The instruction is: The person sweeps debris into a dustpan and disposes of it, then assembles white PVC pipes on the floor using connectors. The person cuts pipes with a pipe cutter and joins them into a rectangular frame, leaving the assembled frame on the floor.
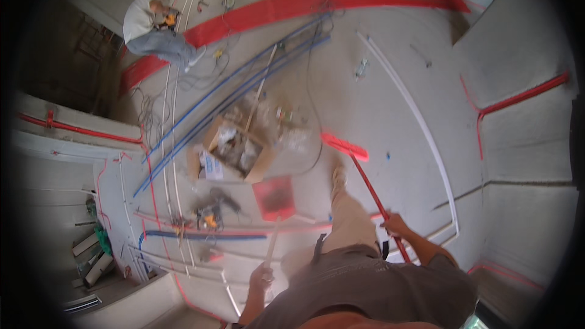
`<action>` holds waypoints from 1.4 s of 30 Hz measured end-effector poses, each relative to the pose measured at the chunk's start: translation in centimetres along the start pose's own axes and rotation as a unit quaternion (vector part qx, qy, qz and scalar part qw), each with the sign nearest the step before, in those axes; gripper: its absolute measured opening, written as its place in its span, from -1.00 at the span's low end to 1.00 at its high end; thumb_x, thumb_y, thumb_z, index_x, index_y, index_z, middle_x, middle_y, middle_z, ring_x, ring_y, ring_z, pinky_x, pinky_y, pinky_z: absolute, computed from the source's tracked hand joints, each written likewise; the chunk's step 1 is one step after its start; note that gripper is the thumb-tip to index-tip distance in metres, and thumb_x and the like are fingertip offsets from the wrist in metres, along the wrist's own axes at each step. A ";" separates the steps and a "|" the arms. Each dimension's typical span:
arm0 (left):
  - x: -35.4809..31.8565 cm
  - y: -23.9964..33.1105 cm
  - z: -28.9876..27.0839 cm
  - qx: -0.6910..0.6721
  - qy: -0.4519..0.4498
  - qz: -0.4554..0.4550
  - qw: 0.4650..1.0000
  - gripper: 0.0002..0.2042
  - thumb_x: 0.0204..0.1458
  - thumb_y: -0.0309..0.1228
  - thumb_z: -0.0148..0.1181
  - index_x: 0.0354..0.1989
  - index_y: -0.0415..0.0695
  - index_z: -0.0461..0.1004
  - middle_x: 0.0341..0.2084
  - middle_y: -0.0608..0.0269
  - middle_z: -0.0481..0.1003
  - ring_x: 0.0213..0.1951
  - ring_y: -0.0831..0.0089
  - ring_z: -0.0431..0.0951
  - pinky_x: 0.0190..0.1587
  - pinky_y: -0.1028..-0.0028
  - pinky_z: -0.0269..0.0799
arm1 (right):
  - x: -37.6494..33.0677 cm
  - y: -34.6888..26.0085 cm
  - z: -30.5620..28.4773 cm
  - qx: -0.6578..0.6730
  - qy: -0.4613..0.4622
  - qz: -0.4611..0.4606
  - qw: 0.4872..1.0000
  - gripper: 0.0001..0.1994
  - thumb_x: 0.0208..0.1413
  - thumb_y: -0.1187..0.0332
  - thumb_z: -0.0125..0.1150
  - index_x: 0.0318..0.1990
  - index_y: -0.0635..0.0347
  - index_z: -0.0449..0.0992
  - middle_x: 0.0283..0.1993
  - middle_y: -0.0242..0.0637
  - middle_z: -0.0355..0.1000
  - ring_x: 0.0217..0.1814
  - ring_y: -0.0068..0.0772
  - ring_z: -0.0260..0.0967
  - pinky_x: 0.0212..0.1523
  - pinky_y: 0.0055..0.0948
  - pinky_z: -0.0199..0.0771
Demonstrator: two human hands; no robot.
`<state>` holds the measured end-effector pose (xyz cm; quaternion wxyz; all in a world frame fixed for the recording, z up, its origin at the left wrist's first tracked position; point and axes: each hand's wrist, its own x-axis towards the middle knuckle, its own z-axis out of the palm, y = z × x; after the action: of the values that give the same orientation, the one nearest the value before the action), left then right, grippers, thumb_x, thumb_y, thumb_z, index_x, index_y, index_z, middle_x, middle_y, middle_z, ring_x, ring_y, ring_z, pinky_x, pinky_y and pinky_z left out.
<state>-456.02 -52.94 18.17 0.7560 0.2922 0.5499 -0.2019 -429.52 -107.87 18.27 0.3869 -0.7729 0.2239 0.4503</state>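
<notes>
My right hand (395,225) is closed round the red handle of a broom (359,173). Its bright red head (345,146) is on or just above the floor, ahead of my foot. Down at the left, my left hand (261,276) grips the pale handle of a red dustpan (264,198). A dark patch shows in the pan, too blurred to make out. Just beyond the pan stands an open cardboard box (259,167) holding clear plastic bags and other scraps.
Long blue pipes (225,85) lie past the box, with loose cables around them. A white pipe (420,122) runs along the right. A yellow power tool (210,219) sits left of the dustpan. At the far left a person (146,24) bends over a yellow tool beside a red floor strip (262,12).
</notes>
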 end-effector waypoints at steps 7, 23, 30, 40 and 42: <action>8.0 17.1 25.1 0.059 -0.060 -0.006 0.996 -0.60 -0.05 -0.67 0.12 0.02 -0.16 0.39 -0.48 0.23 0.35 -0.56 0.43 0.35 -0.62 0.47 0.27 | 3.3 -6.0 -15.8 0.261 0.062 0.059 0.962 -0.90 0.10 0.53 0.23 -0.30 0.22 0.40 -0.63 -0.41 0.24 -0.73 -0.49 0.22 -0.74 -0.39 0.26; 35.9 55.7 74.4 0.117 -0.006 0.094 0.989 -0.83 -0.08 -0.57 0.18 -0.27 -0.20 0.55 -0.50 0.22 0.39 -0.60 0.39 0.31 -0.63 0.41 0.19 | 25.2 -25.6 -44.1 0.238 0.319 0.161 0.903 -0.88 0.02 0.61 0.16 -0.38 0.24 0.33 -0.66 -0.40 0.22 -0.77 -0.44 0.25 -0.79 -0.39 0.26; 38.7 73.1 96.0 0.156 0.051 0.058 0.985 -0.81 -0.12 -0.59 0.17 -0.27 -0.22 0.47 -0.54 0.13 0.37 -0.69 0.44 0.26 -0.62 0.42 0.17 | 33.3 -44.3 -56.0 0.367 0.348 0.169 0.846 -0.89 0.02 0.62 0.10 -0.36 0.24 0.30 -0.66 -0.39 0.21 -0.78 -0.45 0.22 -0.81 -0.40 0.22; 52.4 91.5 125.3 0.025 0.055 0.018 0.998 -0.79 -0.16 -0.57 0.18 -0.31 -0.21 0.37 -0.58 0.20 0.33 -0.74 0.45 0.22 -0.64 0.39 0.11 | 67.8 -65.6 -81.5 0.325 0.361 0.105 0.868 -0.90 0.04 0.60 0.12 -0.42 0.21 0.34 -0.65 -0.41 0.22 -0.76 -0.44 0.23 -0.77 -0.35 0.20; 52.5 95.6 131.6 0.031 0.094 0.029 0.995 -0.79 -0.15 -0.57 0.17 -0.30 -0.21 0.35 -0.58 0.20 0.33 -0.74 0.45 0.22 -0.64 0.39 0.09 | 71.9 -71.8 -88.4 0.373 0.291 0.088 0.877 -0.89 0.08 0.55 0.15 -0.43 0.20 0.35 -0.64 -0.41 0.24 -0.75 -0.45 0.25 -0.76 -0.37 0.24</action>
<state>-285.73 -67.94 18.90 0.6971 0.3489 0.6034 -0.1680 -297.87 -135.29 10.32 0.5228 -0.6444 0.5449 0.1206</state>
